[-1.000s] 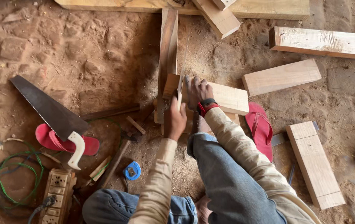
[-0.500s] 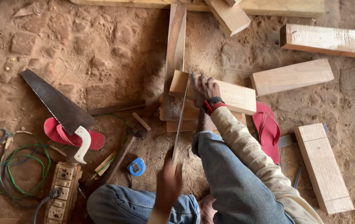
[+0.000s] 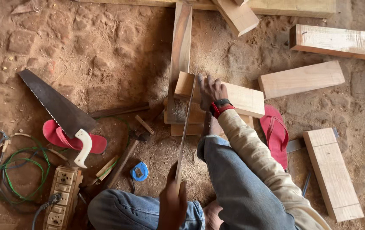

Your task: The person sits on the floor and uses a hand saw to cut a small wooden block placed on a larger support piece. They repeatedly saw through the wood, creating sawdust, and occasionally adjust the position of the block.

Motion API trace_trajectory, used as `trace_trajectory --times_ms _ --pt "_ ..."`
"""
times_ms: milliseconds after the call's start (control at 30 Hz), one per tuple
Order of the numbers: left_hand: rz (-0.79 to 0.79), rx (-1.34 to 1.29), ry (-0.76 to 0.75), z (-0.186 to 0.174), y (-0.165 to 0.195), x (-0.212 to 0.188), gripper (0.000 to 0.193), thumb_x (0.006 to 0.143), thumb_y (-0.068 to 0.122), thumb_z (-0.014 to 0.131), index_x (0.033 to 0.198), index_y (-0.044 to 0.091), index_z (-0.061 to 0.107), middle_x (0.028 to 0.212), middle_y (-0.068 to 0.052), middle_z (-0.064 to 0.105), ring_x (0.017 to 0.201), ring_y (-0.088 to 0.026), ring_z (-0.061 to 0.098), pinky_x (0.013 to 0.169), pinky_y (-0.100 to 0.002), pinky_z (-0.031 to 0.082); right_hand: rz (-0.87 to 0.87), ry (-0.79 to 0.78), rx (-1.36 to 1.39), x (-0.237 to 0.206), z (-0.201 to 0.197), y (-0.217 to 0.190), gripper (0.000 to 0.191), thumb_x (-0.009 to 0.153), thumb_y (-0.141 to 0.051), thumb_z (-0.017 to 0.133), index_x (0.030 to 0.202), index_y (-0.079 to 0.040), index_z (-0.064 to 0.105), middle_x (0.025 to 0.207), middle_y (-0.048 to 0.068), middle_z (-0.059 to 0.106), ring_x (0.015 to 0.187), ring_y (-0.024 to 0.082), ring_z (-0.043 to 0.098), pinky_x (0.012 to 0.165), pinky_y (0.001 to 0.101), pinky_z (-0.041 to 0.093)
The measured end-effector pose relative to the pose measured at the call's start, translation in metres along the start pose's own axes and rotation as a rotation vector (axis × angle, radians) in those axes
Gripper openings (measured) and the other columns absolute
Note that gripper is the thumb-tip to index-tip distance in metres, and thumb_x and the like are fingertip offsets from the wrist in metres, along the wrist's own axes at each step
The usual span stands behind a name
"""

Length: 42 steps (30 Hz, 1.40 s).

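Note:
My right hand [image 3: 211,91], with a red and black wristband, presses flat on a pale wooden block [image 3: 244,99]. The block lies across a long dark plank [image 3: 180,51] on the sandy ground. My left hand [image 3: 172,203] is low, near my knee, shut on the near end of a thin saw blade [image 3: 185,132] seen edge-on. The blade runs up to the block's left part, just left of my right hand's fingers. My jeans-clad legs fill the bottom of the view.
A second hand saw with a white handle [image 3: 59,106] lies on a red sandal [image 3: 73,141]. Another red sandal [image 3: 276,136], a blue tape measure [image 3: 139,171], a hammer [image 3: 125,159], a power strip [image 3: 61,196], coiled wires [image 3: 7,170] and loose wooden blocks [image 3: 301,79] [image 3: 333,172] surround me.
My left hand has drawn back from the block toward my body, pulling the thin blade with it. My right hand stays on the block.

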<state>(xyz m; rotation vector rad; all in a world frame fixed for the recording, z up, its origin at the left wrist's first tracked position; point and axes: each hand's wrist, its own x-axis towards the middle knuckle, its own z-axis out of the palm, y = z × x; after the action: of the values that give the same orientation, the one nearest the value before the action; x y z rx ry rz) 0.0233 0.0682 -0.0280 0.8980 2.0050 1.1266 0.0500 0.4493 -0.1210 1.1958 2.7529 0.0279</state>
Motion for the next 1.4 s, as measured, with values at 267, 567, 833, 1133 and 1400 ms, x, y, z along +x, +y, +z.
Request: trace_trajectory --times_ms 267,567,833,1133,1400 --pt "0.467 -0.06 0.122 0.017 0.041 0.1 0.043 0.108 0.011 0.051 0.145 -0.008 0.046 0.108 -0.028 0.07 0.087 -0.037 0.076 0.067 -0.037 0.064 0.002 0.062 -0.011 -0.004 -0.007 -0.007 0.105 0.068 -0.027 0.076 0.161 -0.008 0.029 0.146 0.027 0.047 0.12 0.047 0.055 0.079 0.051 0.056" --pt "0.64 -0.086 0.188 0.031 0.044 0.12 0.032 0.109 0.011 0.052 0.137 -0.005 0.052 0.104 -0.032 0.069 0.09 -0.044 0.072 0.066 -0.043 0.058 -0.017 0.005 0.023 -0.003 -0.025 -0.002 0.108 0.068 -0.032 0.075 0.161 -0.01 0.025 0.148 0.029 0.043 0.12 0.05 0.052 0.086 0.0534 0.052" --pt "-0.178 -0.065 -0.042 -0.014 0.028 -0.019 0.059 0.097 0.02 0.056 0.153 0.005 0.045 0.084 -0.021 0.08 0.06 -0.022 0.077 0.053 -0.034 0.062 -0.001 -0.03 0.037 -0.008 -0.028 -0.004 0.109 0.066 -0.031 0.075 0.163 -0.012 0.029 0.144 0.023 0.049 0.121 0.047 0.055 0.092 0.0544 0.052" --pt "0.146 -0.19 0.349 -0.036 0.051 -0.028 0.048 0.09 0.009 0.067 0.132 -0.011 0.058 0.106 -0.025 0.075 0.086 -0.026 0.079 0.07 -0.032 0.067 -0.015 -0.278 0.136 0.003 -0.06 0.01 0.139 0.059 -0.077 0.083 0.163 -0.016 0.015 0.155 0.024 0.038 0.131 0.048 0.048 0.099 0.062 0.047" --pt "0.193 -0.221 0.4 -0.048 0.039 0.0 0.047 0.093 0.009 0.068 0.133 -0.011 0.053 0.097 -0.016 0.071 0.083 -0.02 0.073 0.072 -0.031 0.061 0.137 -0.241 0.366 0.006 -0.081 0.038 0.116 0.054 -0.081 0.081 0.144 -0.016 0.045 0.123 0.017 0.063 0.113 0.034 0.061 0.101 0.0482 0.047"
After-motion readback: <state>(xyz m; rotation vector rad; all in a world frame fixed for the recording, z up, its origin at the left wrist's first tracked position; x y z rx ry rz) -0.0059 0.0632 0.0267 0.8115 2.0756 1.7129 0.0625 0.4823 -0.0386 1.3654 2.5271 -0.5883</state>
